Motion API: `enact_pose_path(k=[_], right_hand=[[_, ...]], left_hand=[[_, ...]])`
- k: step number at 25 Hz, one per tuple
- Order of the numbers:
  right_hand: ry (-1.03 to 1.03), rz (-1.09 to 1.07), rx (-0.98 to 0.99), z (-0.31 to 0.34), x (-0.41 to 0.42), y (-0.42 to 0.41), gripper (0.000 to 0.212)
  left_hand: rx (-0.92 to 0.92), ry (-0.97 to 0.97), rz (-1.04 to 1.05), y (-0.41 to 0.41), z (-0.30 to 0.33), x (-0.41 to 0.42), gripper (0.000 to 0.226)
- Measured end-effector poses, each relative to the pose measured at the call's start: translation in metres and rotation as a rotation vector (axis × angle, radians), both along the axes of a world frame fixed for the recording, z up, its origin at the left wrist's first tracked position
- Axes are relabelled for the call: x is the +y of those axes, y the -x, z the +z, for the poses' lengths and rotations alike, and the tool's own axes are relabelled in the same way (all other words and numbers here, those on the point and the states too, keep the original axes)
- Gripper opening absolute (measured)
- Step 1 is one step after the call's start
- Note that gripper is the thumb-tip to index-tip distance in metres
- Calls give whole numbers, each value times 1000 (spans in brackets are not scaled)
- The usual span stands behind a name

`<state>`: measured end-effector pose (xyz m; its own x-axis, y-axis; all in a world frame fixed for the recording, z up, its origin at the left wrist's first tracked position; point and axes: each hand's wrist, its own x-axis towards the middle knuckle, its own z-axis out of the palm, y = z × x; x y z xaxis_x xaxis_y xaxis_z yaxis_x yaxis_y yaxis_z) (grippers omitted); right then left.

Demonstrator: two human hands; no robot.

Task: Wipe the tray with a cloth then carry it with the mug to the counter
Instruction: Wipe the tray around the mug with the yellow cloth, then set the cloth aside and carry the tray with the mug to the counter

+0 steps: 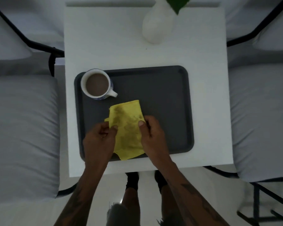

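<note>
Got the yellow cloth (127, 128) pinched in both hands right now — left hand (99, 139) on its left edge, right hand (151, 134) on the right, thumbs on top. It's hanging over the near half of the dark tray (170, 95) on the white table (104, 38). The mug (97, 84) sits full in the tray's far-left corner, so I'd fold the stained side in and wipe in short strokes away from it — no bumping.

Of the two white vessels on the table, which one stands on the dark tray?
The white mug with brown drink stands on the dark grey tray's far left corner; the white vase stands on the bare table beyond.
</note>
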<state>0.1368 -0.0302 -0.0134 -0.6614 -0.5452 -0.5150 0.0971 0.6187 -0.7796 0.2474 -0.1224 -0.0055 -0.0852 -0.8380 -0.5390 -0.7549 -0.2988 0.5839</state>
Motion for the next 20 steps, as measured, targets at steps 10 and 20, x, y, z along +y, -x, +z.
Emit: enact_pose_path(k=[10, 20], right_hand=[[-201, -289, 70, 12, 174, 186, 19], [-431, 115, 749, -1, 154, 170, 37]], left_hand=[[191, -60, -554, 214, 6, 133, 25], [130, 509, -391, 64, 13, 52, 24]])
